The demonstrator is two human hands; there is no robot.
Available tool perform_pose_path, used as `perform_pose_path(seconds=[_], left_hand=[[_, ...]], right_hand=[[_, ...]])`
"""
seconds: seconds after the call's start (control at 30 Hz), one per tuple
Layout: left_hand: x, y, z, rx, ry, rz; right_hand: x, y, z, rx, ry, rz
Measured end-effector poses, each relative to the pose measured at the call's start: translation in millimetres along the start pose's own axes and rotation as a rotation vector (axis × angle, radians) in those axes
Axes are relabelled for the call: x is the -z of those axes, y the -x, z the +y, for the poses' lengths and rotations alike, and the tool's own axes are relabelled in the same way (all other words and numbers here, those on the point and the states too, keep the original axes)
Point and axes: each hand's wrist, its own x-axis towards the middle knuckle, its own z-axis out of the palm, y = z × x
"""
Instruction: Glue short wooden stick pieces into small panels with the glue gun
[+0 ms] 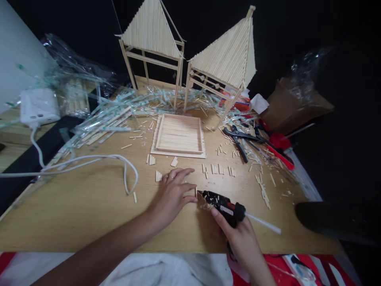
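Note:
My right hand (242, 234) is wrapped round a black hot glue gun (222, 204), with a clear glue stick (263, 223) sticking out of its back end. The gun's nozzle points left and meets, or nearly meets, a short wooden stick piece (196, 192). Thumb and forefinger of my left hand (174, 190) pinch that piece upright just above the table. A ring shows on one left finger. Beyond the hands lies a shallow tray-like frame of wooden sticks (180, 133). Small bundles of cut stick pieces (158, 176) lie around my left hand, with further bundles (217, 169) to the right.
Two stick-built models with pitched roofs (150, 31) (226, 51) stand at the back. Plastic wrappers (119, 107) and loose sticks litter the left. Black-handled cutters (238, 139) lie right. A white cable (89, 159) runs from a white charger (39, 105). A brown box (293, 103) stands far right.

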Motion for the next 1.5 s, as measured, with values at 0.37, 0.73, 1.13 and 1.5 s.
perform_pose_path(seconds=[0.37,0.73,1.13,1.5], left_hand=[[-1.6,0,-1,0.010,0.009,0.000],[0.9,0,3,0.020,-0.011,-0.016],[2.1,4,10,0.030,-0.022,-0.016],[0.5,4,7,0.028,-0.002,0.004]], right_hand=[[1,-4,3,0.025,0.039,0.004],[-1,-3,-1,0.030,0.038,0.013],[1,0,-5,-0.030,0.044,0.007],[5,-6,-7,-0.030,0.021,-0.104]])
